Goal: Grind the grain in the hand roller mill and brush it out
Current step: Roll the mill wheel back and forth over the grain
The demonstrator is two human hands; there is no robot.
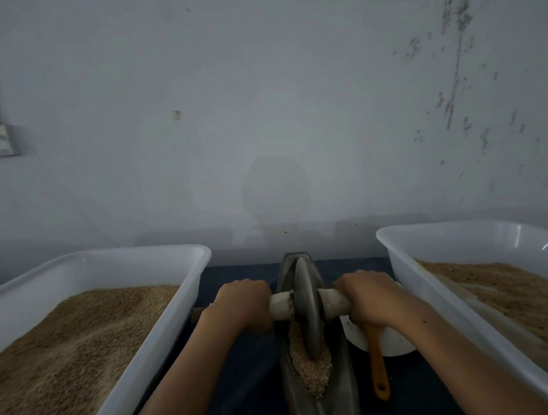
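Note:
A dark boat-shaped mill trough [292, 395] lies lengthwise on the table between two tubs. A grey roller disc [306, 304] stands upright in it on a pale wooden axle [333, 301]. My left hand [245, 303] grips the axle left of the disc. My right hand [366, 294] grips it on the right. Crushed tan grain [310, 370] lies in the trough just in front of the disc. A brush with an orange handle [378, 364] lies right of the trough, its head hidden under my right hand.
A white tub [165, 336] of grain stands at the left and another white tub [431, 289] of grain at the right. A white bowl [393, 341] sits under the brush. A dark blue cloth [244, 369] covers the table. A grey wall stands close behind.

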